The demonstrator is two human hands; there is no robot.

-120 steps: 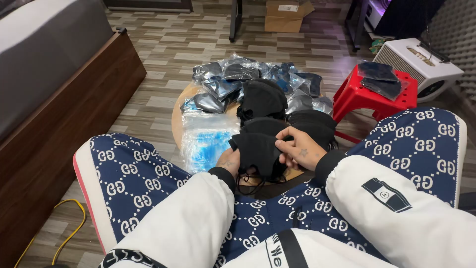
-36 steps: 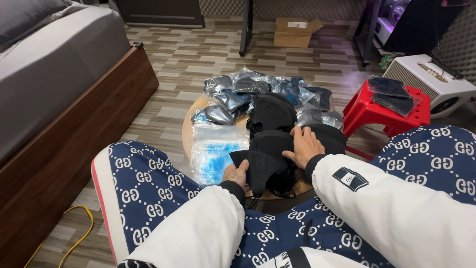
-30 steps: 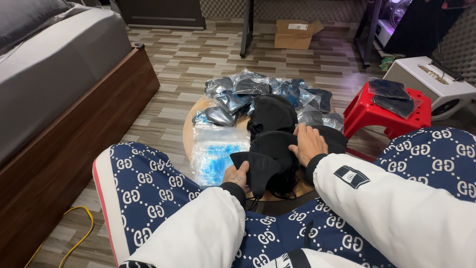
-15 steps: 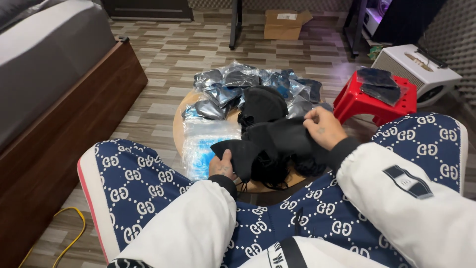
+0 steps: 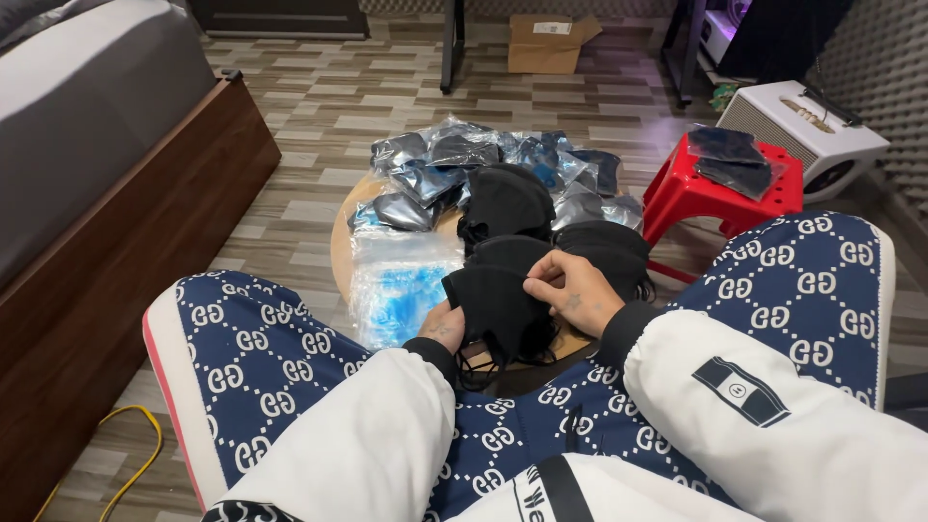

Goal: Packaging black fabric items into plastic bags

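Now black mask [image 5: 495, 302] sits between both hands.

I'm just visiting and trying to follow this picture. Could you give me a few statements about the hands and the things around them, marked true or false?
1. Both hands hold a black cloth mask. True: the left hand is under it, the right hand pinches its top edge.
2. The stool is blue. False: it is red.
3. Dark packets lie on the stool. True.
4. The cardboard box sits on the bed. False: it stands on the floor.
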